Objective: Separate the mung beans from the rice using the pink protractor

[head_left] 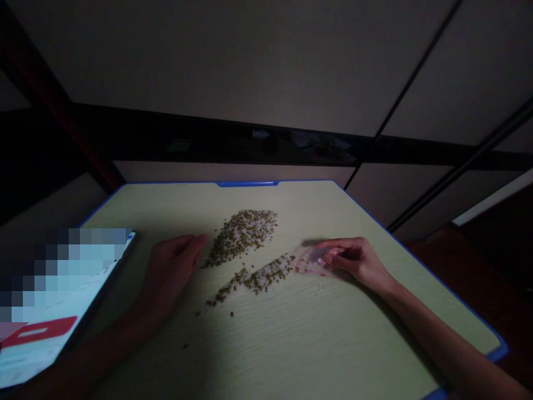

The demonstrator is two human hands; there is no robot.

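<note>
A mound of small green beans mixed with white, rice-like grains (249,230) lies mid-table. Nearer to me is a thinner band of the same mix (268,273), trailing off to the left in loose beans. My right hand (353,258) pinches a clear fan-shaped plastic piece (310,262) with reddish markings, and its curved edge is by the right end of that band. My left hand (177,264) is closed, thumb and fingers together, just left of the mound. Whether anything sits between those fingertips is too small to tell.
The pale tabletop (283,344) has a blue edge and a blue handle (249,184) at the far side. A lit tablet-like screen (58,294), partly blurred out, stands at the left. Cabinet panels (233,61) with a dark recess rise behind the table.
</note>
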